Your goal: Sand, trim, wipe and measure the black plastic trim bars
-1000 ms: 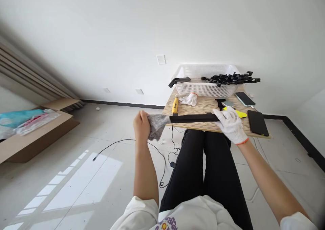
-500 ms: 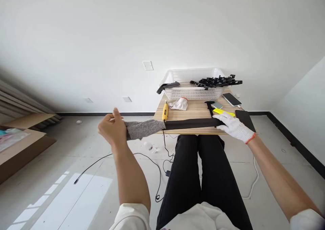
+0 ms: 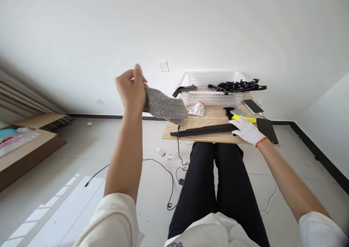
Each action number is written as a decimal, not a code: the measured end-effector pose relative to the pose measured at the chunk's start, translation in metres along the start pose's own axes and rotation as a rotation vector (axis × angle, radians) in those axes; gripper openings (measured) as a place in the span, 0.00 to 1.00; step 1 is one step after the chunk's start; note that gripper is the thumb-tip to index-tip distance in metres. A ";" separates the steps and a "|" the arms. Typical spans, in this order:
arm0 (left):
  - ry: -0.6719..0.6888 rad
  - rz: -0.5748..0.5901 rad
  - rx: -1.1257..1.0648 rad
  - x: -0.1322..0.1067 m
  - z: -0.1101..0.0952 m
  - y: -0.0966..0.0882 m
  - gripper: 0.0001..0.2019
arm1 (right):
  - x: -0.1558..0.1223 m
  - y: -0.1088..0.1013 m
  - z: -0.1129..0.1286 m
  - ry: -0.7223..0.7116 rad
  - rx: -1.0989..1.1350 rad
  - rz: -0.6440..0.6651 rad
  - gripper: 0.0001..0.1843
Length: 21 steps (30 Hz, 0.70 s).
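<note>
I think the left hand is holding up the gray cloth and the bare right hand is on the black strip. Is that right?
Not quite: the right hand isn't bare. The head view shows it wearing a white glove with an orange edge. The left hand does hold up the gray cloth, and the right hand is on the black strip.

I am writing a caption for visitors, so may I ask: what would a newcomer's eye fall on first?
Probably the grey cloth, held in the bare left hand at the left of the wooden table. Next, the white-gloved right hand, at one end of a black strip along the front edge. Behind, black pieces crowd the right side of the white basket.
</note>
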<state>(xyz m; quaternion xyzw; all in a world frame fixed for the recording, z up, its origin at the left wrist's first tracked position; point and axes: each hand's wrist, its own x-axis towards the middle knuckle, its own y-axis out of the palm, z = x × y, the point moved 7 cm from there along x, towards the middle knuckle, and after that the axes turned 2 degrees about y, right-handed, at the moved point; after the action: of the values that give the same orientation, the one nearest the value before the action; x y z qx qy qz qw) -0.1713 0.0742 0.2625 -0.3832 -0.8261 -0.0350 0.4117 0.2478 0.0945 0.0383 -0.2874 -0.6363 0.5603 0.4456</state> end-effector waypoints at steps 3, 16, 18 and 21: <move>-0.088 0.258 0.064 -0.005 0.004 0.042 0.22 | 0.013 -0.014 0.022 0.131 0.027 -0.066 0.33; -0.391 0.978 -0.113 -0.114 0.019 0.158 0.21 | 0.043 -0.086 0.089 0.122 0.671 -0.470 0.18; -0.424 1.085 -0.164 -0.128 0.026 0.155 0.23 | 0.044 -0.088 0.071 0.267 0.737 -0.423 0.16; -0.340 1.178 -0.302 -0.146 0.021 0.150 0.27 | 0.046 -0.087 0.059 0.422 0.813 -0.273 0.26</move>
<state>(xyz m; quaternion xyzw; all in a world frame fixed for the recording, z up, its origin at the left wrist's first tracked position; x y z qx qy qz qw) -0.0321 0.0999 0.1068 -0.8279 -0.5163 0.1428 0.1662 0.1864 0.0897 0.1351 -0.1110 -0.2932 0.6297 0.7108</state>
